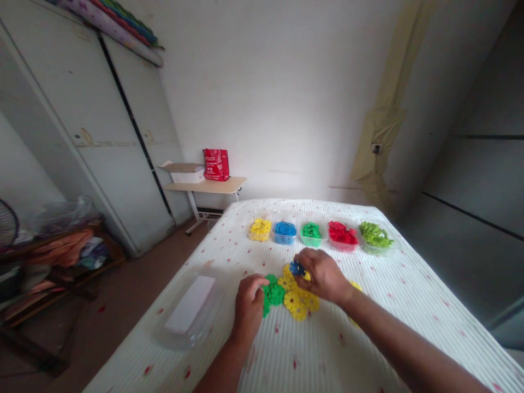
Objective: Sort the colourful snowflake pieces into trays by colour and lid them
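My right hand [325,274] pinches a dark blue flower-shaped disc [295,268] between thumb and fingers. The blue piece is over the upper part of a joined cluster of yellow flower discs [298,305]. Just left of that cluster, green flower discs [276,293] are joined together. My left hand [249,300] has its fingers curled round the left edge of the green discs, and the hand hides part of them. More yellow discs [355,285] lie beyond my right wrist, partly covered by the forearm.
Along the far side of the table stand clear tubs of yellow [261,229], blue [285,231], green [311,232], red [343,234] and light green pieces [374,234]. A clear plastic container with a white rectangle [191,303] lies at the left. Behind is a side table [216,185] with a red bag [216,165].
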Demonstrator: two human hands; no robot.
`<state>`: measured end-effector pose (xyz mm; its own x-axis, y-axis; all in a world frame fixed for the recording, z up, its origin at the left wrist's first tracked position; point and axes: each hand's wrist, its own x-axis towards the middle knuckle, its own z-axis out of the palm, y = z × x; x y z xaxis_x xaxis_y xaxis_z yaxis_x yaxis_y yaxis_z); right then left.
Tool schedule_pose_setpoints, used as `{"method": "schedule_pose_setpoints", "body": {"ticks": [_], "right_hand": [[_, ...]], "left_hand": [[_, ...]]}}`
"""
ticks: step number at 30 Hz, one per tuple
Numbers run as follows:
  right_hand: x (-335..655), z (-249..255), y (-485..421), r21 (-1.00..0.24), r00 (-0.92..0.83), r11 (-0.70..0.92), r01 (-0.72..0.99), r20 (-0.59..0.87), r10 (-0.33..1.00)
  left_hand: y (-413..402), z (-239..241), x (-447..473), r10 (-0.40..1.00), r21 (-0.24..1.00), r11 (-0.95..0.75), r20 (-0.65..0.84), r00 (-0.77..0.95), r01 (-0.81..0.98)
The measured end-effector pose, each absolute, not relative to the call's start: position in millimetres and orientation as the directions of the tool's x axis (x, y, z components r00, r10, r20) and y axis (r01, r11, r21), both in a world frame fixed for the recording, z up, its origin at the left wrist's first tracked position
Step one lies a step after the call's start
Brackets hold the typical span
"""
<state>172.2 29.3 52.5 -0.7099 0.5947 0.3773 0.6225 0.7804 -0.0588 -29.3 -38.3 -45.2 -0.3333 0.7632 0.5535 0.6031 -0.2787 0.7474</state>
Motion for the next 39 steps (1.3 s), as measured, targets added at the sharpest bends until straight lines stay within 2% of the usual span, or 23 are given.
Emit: {"method": "schedule_pose_setpoints", "body": {"ticks": [2,7,10,14,16,19,22,25,34,39], "right_hand": [[157.5,74.3,60.7,0.022,-0.674,0.738,0.674,0.427,0.603],[139.2,99.6,97.7,0.002,-0.558,0.657,0.754,0.530,0.639],[153.1,83.9,87.1,0.000,-0.574,0.684,0.730,0.544,0.612],[201.6,39.1,64.2,-0.001,-0.629,0.754,0.657,0.551,0.549],[233.4,16.1,54.6,-0.044,-0.599,0.738,0.674,0.552,0.580],[278.7,-9.5,41.4,-0.177,-0.487,0.672,0.719,0.561,0.670],[307.5,-21.0,29.2,-0.306,-0.406,0.617,0.725,0.533,0.742],[312.9,-21.1,21.7,-0.352,-0.377,0.597,0.720,0.524,0.764],[278.2,-10.5,11.8,-0.152,-0.585,0.687,0.710,0.416,0.696],[270.4,-10.6,8.4,-0.140,-0.602,0.684,0.716,0.371,0.707]], "left_hand": [[-38.2,-44.7,-30.0,0.762,0.752,-0.269,0.549,-0.345,0.602],[-37.9,-45.5,-32.2,0.744,0.749,-0.258,0.557,-0.369,0.610],[-37.7,-45.9,-31.9,0.751,0.741,-0.256,0.557,-0.355,0.620],[-38.5,-45.1,-30.4,0.757,0.723,-0.276,0.570,-0.321,0.633],[-38.8,-45.1,-29.9,0.758,0.705,-0.287,0.581,-0.295,0.649],[-38.5,-45.7,-28.9,0.759,0.669,-0.292,0.597,-0.260,0.684],[-37.7,-45.6,-26.7,0.770,0.623,-0.283,0.601,-0.214,0.729],[-37.6,-43.9,-23.7,0.793,0.563,-0.268,0.590,-0.153,0.782],[-41.4,-36.4,-16.7,0.846,0.377,-0.223,0.533,-0.013,0.899],[-45.4,-29.9,-7.3,0.905,0.287,-0.152,0.426,0.016,0.946]]}}
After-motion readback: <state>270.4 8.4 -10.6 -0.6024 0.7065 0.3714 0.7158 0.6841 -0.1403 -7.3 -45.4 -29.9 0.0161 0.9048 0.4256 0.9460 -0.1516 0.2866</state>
